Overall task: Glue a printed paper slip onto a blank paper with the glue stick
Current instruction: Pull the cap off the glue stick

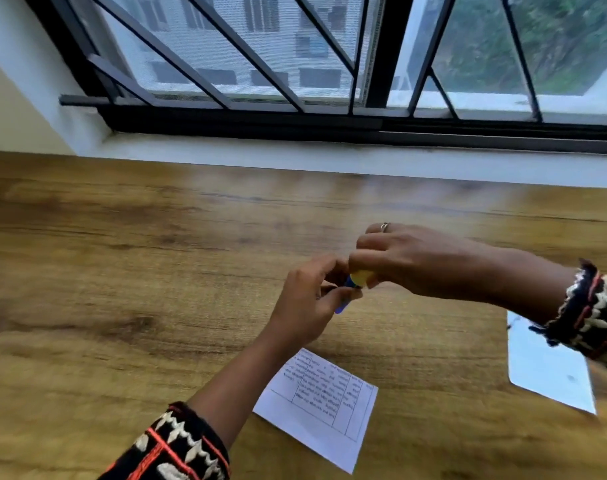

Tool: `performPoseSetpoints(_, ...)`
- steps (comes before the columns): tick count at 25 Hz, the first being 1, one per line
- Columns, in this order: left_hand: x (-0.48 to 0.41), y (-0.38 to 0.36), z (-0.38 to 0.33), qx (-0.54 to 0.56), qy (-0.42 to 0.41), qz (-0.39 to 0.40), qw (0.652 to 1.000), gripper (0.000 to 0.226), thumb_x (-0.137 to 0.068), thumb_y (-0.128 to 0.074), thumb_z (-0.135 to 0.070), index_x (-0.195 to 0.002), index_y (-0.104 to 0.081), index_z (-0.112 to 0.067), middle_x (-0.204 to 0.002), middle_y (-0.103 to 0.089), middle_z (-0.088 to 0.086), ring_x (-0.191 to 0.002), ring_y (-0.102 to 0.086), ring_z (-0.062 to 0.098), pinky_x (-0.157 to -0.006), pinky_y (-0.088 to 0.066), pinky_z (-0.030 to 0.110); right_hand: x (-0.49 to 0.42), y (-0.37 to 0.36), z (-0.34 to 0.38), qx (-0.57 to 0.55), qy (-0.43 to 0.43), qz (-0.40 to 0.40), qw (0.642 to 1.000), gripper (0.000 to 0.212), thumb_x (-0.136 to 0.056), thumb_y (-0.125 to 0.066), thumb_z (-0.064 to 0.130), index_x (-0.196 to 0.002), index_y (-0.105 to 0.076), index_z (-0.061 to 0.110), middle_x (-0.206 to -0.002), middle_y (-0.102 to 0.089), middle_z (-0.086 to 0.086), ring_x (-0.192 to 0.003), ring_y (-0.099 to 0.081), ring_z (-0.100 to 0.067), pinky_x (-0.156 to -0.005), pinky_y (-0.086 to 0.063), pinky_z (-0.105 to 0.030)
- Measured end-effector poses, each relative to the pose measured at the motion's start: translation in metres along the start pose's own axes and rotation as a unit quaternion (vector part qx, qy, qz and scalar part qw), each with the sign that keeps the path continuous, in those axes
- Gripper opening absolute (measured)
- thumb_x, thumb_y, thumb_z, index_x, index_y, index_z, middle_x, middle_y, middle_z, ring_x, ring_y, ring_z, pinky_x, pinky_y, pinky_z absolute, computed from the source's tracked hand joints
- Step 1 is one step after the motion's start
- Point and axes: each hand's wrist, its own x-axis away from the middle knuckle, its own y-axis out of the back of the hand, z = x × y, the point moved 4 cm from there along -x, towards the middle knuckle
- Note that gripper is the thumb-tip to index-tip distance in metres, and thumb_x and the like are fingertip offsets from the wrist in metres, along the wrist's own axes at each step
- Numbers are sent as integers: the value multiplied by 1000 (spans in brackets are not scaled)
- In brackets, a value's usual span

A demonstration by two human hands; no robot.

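Note:
Both hands meet above the middle of the wooden table (122, 271) around a small glue stick (354, 283) with a blue body and a yellow end. My left hand (309, 303) grips the blue part from below. My right hand (413, 261), with a ring on one finger, closes its fingertips on the yellow end. Most of the stick is hidden by fingers. The printed paper slip (323, 407), with a table of text on it, lies flat near the front edge, under my left forearm. A blank white paper (551, 372) lies at the right, partly under my right sleeve.
A white window sill (330, 157) and a barred black window frame (295, 119) run along the table's far edge. Patterned black, white and red sleeves cover both forearms.

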Motion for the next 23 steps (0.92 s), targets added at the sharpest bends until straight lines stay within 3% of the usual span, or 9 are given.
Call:
performPoseSetpoints(4,8,-2,5,23,-21,-34,999,17,-74,-70,-10,-89,-64,-15,-83,-65,-2,-84,-67,17,-76,-59,35,3,-1,4,45,76,-11,996,28,-81,-47,20,-109,-52,18,-89,-64,-6,-77,-60,-19,-58,-46,-22)
performPoseSetpoints(7,21,-5,2,17,-68,-80,994,18,-72,-73,-12,-81,-62,-22,-79,-66,-4,-79,-67,16,-72,-59,27,11,4,10,-1,-68,-41,997,42,-82,-49,39,-120,-46,21,-92,-57,6,-86,-58,-17,-69,-45,-28)
performPoseSetpoints(9,35,-10,-4,3,-94,-120,988,21,-71,-75,-8,-79,-61,-22,-77,-67,-3,-77,-66,15,-68,-58,23,24,5,19,-55,-169,-41,983,39,-85,-42,44,-116,-50,21,-80,-57,6,-76,-58,-17,-64,-42,-29)
performPoseSetpoints(13,72,-26,-31,-24,-139,-158,977,19,-68,-76,-24,-79,-62,-19,-75,-67,-4,-75,-64,12,-65,-58,21,51,10,56,-192,-171,-113,960,32,-88,-41,43,-79,-56,16,-60,-62,-1,-53,-57,-14,-51,-42,-19)
performPoseSetpoints(16,90,-36,-39,-37,-154,-196,968,32,-62,-69,-42,-78,-62,-16,-71,-65,-2,-71,-63,14,-64,-59,31,73,12,73,-265,-186,-135,936,36,-86,-47,43,-82,-58,8,-64,-65,-10,-57,-59,-22,-54,-47,-29)
performPoseSetpoints(20,99,-55,-45,-42,-152,-227,961,26,-68,-76,-25,-83,-63,-9,-75,-65,6,-74,-64,22,-67,-59,41,90,15,84,-195,-232,-129,944,28,-85,-53,40,-82,-58,12,-55,-58,3,-47,-53,-10,-48,-43,-21)
performPoseSetpoints(23,102,-67,-53,-38,-149,-218,964,22,-70,-77,-16,-84,-64,-5,-75,-63,5,-73,-62,19,-66,-59,33,101,19,89,-128,-237,-110,957,15,-87,-55,29,-78,-55,17,-55,-53,6,-48,-51,-8,-47,-38,-19)
